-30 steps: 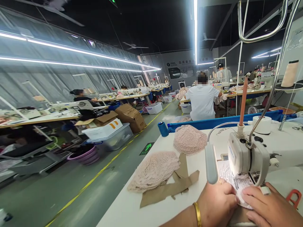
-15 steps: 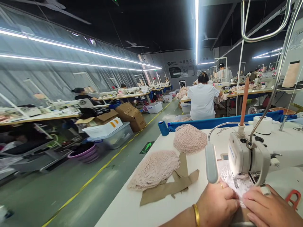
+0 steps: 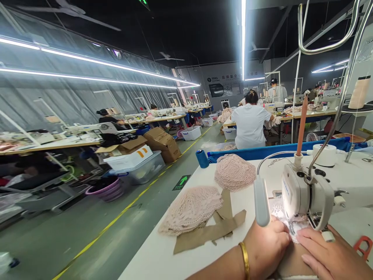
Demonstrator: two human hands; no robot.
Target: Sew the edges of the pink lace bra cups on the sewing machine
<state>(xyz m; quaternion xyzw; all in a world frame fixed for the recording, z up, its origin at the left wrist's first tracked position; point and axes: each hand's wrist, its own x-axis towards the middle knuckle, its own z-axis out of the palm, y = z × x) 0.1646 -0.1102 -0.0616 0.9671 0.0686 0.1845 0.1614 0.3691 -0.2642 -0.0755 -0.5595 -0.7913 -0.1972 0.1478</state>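
White lace (image 3: 279,208) lies under the head of the white sewing machine (image 3: 296,190), with a beige fabric piece (image 3: 295,260) on the near side of it. My left hand (image 3: 266,243), its fingers curled together, presses at the left edge of the lace beside the needle area. Flat on the fabric to the right rests my right hand (image 3: 329,249), fingers stretched towards the needle. Two stacks of pink lace pieces, one nearer (image 3: 194,210) and one farther (image 3: 234,172), sit on the tabletop at the left. Tan fabric strips (image 3: 210,233) lie beside the nearer stack.
A blue thread cone (image 3: 202,158) stands at the table's far left corner. A grey lamp (image 3: 261,202) hangs close to my left hand. Red-handled snips (image 3: 363,247) lie at the right edge. Ahead sits a person in a white shirt (image 3: 251,126).
The lace has shifted forward under the machine, and more beige fabric shows between my hands. My left hand has moved slightly up and left. The view has shifted a little.
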